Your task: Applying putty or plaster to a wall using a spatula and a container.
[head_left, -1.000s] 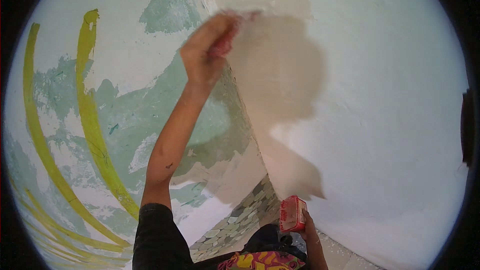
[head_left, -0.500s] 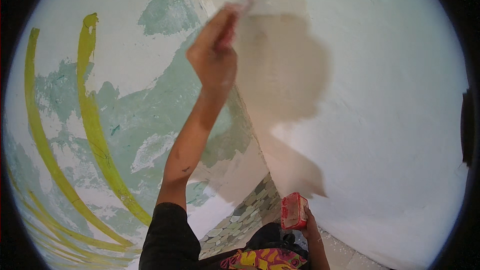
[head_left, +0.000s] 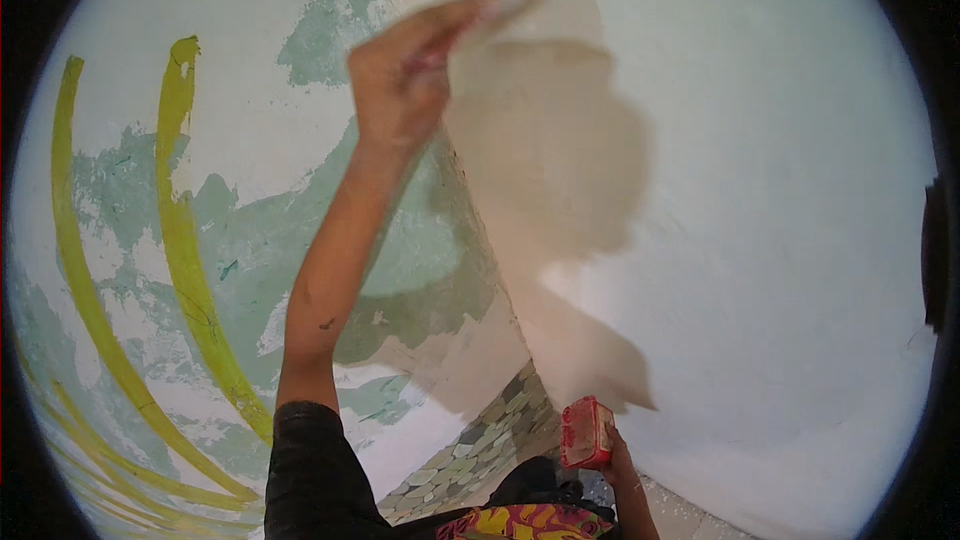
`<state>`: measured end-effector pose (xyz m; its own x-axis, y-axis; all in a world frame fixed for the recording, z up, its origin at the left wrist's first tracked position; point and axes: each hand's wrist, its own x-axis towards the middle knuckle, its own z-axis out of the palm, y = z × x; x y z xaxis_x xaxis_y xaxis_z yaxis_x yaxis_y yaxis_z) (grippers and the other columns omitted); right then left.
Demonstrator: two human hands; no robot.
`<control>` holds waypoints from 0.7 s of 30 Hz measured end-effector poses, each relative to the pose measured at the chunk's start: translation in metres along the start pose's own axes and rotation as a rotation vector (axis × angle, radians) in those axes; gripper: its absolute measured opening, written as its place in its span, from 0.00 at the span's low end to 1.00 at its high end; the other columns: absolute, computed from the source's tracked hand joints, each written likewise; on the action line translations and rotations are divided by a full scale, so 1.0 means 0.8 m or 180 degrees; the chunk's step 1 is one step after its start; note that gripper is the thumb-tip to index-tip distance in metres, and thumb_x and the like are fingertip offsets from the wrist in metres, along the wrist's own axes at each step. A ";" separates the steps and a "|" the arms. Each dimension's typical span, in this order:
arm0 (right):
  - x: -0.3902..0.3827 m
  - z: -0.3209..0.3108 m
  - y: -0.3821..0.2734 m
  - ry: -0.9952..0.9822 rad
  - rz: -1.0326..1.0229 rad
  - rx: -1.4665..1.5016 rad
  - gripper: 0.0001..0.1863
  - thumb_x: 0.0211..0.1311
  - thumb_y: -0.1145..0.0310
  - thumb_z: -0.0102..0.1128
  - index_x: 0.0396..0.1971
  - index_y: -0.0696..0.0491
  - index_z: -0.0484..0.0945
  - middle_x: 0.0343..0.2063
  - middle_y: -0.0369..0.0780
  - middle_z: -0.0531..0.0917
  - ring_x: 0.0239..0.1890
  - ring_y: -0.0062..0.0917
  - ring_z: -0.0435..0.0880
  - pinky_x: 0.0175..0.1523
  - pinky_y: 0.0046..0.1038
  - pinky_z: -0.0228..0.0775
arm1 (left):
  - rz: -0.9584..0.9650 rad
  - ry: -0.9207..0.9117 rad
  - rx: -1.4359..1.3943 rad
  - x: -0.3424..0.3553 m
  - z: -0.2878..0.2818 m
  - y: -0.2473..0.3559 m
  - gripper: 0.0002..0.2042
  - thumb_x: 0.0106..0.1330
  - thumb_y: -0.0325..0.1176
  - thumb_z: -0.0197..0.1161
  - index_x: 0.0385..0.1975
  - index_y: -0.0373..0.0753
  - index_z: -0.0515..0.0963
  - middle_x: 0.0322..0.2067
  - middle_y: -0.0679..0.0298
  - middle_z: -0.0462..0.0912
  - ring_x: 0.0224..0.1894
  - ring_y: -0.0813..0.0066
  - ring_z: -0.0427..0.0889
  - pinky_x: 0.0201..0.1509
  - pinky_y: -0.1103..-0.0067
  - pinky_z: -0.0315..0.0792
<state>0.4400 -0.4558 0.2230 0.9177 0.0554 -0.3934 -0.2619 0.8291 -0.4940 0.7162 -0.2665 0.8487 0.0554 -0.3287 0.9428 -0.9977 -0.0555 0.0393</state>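
Raised high against the corner of two walls, my left hand (head_left: 400,90) is closed round a flat scraper (head_left: 522,2). The scraper is smeared by motion; its thin pale end points up and right over the right-hand wall (head_left: 760,210), and whether it touches is unclear. Something pinkish red shows between the fingers. Low down near my body, my right hand (head_left: 620,462) grips a red plastic tub (head_left: 586,434) from its right side. The tub is tilted, with pale residue on it; how full it is I cannot tell.
On the left wall (head_left: 330,190), patches of green and white show beside curved yellow-green stripes (head_left: 190,250). Below the corner lies a strip of flat stones (head_left: 490,430). A dark object (head_left: 934,255) stands at the far right edge. My shadow covers part of the right wall.
My left hand and forearm have shifted left, and the scraper has tipped flatter toward the right. My right hand holds the tub in nearly the same place, slightly lower.
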 end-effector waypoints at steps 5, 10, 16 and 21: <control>0.005 0.019 0.007 0.0006 0.0099 -0.0166 0.34 0.78 0.46 0.49 0.72 0.54 0.64 0.63 0.47 0.79 0.60 0.38 0.83 0.63 0.46 0.78 | 0.0487 0.1031 -0.0670 0.076 0.005 0.023 0.07 0.67 0.19 0.60 0.41 0.25 0.83 0.34 0.58 0.86 0.38 0.72 0.84 0.47 0.77 0.80; -0.002 0.011 0.006 0.0115 0.0156 -0.0192 0.34 0.78 0.45 0.47 0.71 0.54 0.64 0.63 0.48 0.78 0.61 0.41 0.82 0.64 0.49 0.77 | 0.0524 0.0378 0.0464 0.045 0.009 -0.004 0.28 0.49 0.06 0.50 0.49 0.33 0.86 0.48 0.57 0.89 0.46 0.74 0.89 0.51 0.82 0.81; -0.016 0.002 -0.008 -0.0043 0.0049 0.0034 0.35 0.76 0.45 0.52 0.72 0.54 0.64 0.64 0.46 0.78 0.61 0.39 0.82 0.64 0.47 0.77 | 0.0083 -0.0525 0.0590 -0.021 0.008 0.020 0.26 0.52 0.04 0.55 0.50 0.33 0.85 0.48 0.56 0.89 0.49 0.73 0.89 0.53 0.78 0.83; -0.021 -0.005 -0.008 0.0110 0.0058 0.0094 0.30 0.77 0.48 0.50 0.69 0.52 0.68 0.61 0.45 0.80 0.60 0.39 0.82 0.64 0.47 0.77 | 0.0309 -0.0497 0.0194 0.020 -0.020 0.022 0.20 0.64 0.11 0.57 0.56 0.27 0.81 0.52 0.55 0.88 0.54 0.70 0.86 0.63 0.73 0.77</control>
<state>0.4251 -0.4641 0.2294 0.9018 0.0518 -0.4289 -0.2690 0.8442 -0.4636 0.6990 -0.2576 0.8699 -0.0309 -0.4774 0.8782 -0.9947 -0.0717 -0.0740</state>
